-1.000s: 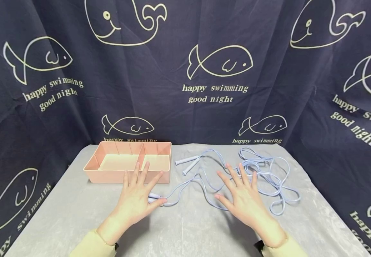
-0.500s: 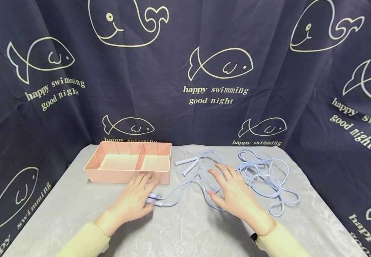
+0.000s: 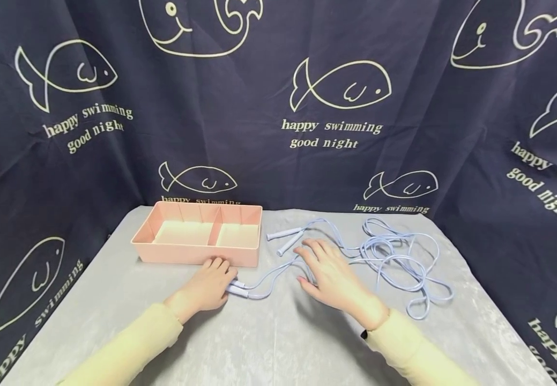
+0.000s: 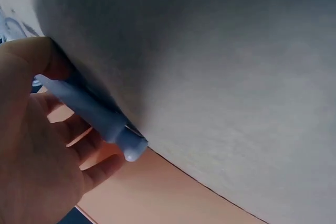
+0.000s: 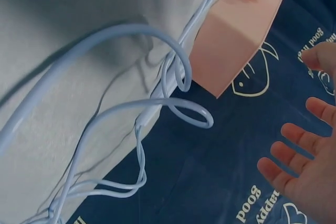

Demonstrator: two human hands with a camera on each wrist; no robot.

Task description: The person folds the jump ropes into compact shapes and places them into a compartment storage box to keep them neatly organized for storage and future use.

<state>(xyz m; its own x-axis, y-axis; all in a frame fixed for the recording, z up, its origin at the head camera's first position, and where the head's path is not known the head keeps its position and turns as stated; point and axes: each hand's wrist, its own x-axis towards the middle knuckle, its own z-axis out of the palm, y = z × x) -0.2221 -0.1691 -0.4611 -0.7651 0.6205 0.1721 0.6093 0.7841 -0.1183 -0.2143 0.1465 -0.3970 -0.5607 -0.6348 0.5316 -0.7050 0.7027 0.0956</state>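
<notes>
Left hand (image 3: 205, 285) grips 1 handle (image 4: 90, 109) at least; right hand (image 3: 334, 276) is wide. Blue cord (image 3: 389, 258) sprawls toward the table's (image 3: 278, 343) far right corner, probably light and limp; better hold its stiffer handles.

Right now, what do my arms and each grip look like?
The left sleeve and right sleeve are pale yellow, reach to the wrist and show no markings. Something small and black peeks out at the right cuff; I can't tell what. The left grip and right grip are five-fingered hands, without gloves.
</notes>
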